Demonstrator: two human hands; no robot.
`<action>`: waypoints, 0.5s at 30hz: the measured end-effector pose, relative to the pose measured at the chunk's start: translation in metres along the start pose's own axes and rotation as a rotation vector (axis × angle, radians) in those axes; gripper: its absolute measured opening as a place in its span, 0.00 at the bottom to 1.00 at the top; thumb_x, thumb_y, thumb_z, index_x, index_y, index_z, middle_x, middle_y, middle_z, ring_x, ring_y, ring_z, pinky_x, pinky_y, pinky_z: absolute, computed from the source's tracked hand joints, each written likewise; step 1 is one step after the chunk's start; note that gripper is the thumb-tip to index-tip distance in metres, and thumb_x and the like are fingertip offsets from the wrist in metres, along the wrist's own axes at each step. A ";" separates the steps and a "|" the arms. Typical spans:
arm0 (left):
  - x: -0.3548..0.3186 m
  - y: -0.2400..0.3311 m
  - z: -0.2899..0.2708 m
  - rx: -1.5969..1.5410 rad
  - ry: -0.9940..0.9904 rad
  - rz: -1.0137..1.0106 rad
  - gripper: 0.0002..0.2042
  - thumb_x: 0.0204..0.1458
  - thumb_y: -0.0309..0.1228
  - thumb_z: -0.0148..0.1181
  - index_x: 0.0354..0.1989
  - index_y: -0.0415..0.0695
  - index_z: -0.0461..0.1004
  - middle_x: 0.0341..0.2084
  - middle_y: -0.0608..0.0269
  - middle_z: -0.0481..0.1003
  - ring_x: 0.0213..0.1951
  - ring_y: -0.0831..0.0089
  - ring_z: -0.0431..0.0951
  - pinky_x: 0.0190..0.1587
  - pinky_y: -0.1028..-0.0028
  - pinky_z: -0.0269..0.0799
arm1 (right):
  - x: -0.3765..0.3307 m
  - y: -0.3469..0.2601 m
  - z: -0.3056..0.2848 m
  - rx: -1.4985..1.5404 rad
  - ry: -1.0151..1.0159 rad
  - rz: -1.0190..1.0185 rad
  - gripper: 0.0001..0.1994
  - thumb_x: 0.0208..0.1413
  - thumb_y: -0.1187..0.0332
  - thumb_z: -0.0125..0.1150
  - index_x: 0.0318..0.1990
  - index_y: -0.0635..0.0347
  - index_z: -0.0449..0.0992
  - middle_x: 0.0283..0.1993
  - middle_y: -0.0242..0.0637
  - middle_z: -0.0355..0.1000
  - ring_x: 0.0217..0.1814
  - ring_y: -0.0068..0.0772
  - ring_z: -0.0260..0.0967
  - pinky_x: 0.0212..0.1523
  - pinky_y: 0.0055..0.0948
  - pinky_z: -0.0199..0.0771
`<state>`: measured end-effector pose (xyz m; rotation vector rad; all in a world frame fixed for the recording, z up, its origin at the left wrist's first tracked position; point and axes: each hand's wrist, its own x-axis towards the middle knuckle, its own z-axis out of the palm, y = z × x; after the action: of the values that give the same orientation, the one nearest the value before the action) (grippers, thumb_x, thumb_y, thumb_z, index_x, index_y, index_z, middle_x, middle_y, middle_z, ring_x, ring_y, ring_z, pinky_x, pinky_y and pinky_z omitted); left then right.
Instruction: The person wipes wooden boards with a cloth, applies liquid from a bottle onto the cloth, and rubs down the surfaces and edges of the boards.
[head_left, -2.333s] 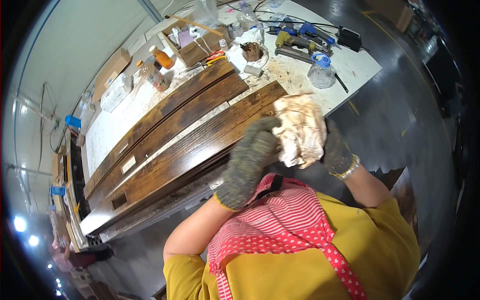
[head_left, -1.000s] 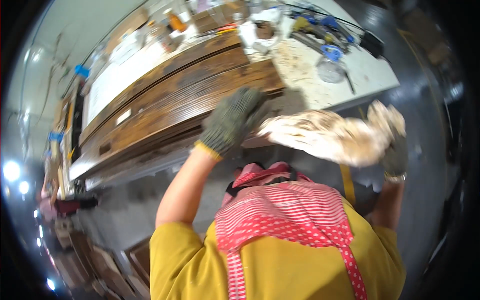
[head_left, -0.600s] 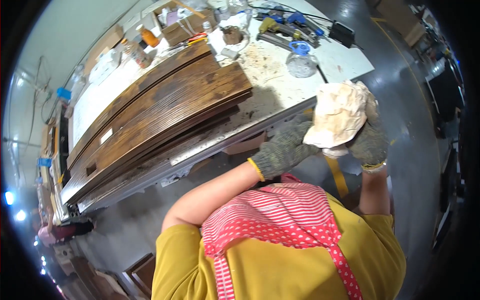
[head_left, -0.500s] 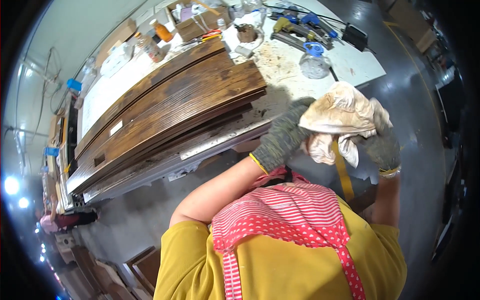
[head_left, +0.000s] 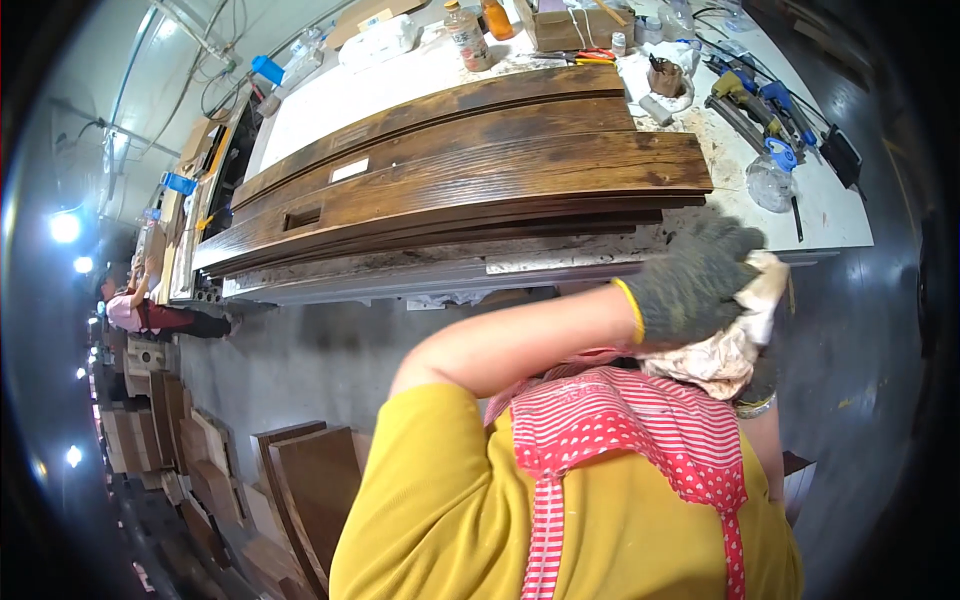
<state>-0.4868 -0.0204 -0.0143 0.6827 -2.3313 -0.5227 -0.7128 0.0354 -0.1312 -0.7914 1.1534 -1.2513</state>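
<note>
My left hand (head_left: pixel 697 283), in a dark green patterned work glove with a yellow cuff, is closed on a stained white cloth (head_left: pixel 712 362) in front of my chest. My right hand (head_left: pixel 764 380), gloved as well, is at the cloth's right side; the cloth covers most of its fingers, and the two appear pressed together. The cloth is bunched and creased, with brown stains. Beyond my hands, a stack of dark brown stained wood boards (head_left: pixel 520 165) lies on a white worktable (head_left: pixel 835 222). The hands are off the table's near edge, not touching the boards.
At the table's right lie nail guns (head_left: pixel 745 105) with hoses and a clear plastic jug (head_left: pixel 770 185) with a blue top. A brown-stained cup (head_left: pixel 665 77), bottles (head_left: pixel 468 38) and a cardboard box (head_left: pixel 580 30) stand farther back. Wood panels (head_left: pixel 315 490) lean at lower left. Another person (head_left: pixel 150 305) stands far left.
Both hands have come down and in toward my chest with the cloth. The left hand has turned over its top, and the right hand is now mostly hidden. My view has swung left.
</note>
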 end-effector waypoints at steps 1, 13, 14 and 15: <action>-0.006 0.006 -0.037 -0.082 -0.153 -0.124 0.23 0.49 0.41 0.64 0.52 0.44 0.72 0.61 0.48 0.63 0.62 0.44 0.62 0.62 0.54 0.60 | 0.007 0.001 0.007 -0.273 -0.205 -0.087 0.20 0.65 0.64 0.49 0.60 0.65 0.64 0.53 0.41 0.70 0.50 0.30 0.70 0.48 0.28 0.74; -0.296 -0.185 -0.326 0.620 -0.388 -0.280 0.14 0.61 0.33 0.48 0.51 0.40 0.71 0.49 0.44 0.73 0.50 0.44 0.73 0.52 0.56 0.69 | 0.053 -0.141 0.162 -0.789 0.019 -0.430 0.24 0.60 0.56 0.58 0.57 0.65 0.70 0.56 0.46 0.72 0.60 0.36 0.68 0.62 0.32 0.66; -0.286 -0.181 -0.317 0.521 -0.309 -0.380 0.15 0.62 0.35 0.45 0.50 0.39 0.72 0.46 0.42 0.74 0.48 0.43 0.73 0.50 0.58 0.70 | 0.070 -0.123 0.154 -0.992 0.127 -0.491 0.25 0.60 0.54 0.58 0.56 0.65 0.70 0.57 0.48 0.71 0.63 0.38 0.66 0.64 0.33 0.63; -0.274 -0.173 -0.314 0.476 -0.300 -0.495 0.16 0.63 0.36 0.44 0.50 0.39 0.72 0.46 0.42 0.74 0.48 0.44 0.73 0.50 0.57 0.69 | 0.081 -0.107 0.155 -1.250 0.218 -0.529 0.25 0.60 0.53 0.58 0.56 0.65 0.71 0.57 0.49 0.71 0.63 0.41 0.65 0.64 0.35 0.62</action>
<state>-0.0372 -0.0528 -0.0091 1.5199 -2.5918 -0.2873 -0.6025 -0.0841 -0.0061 -2.0078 2.0037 -0.9222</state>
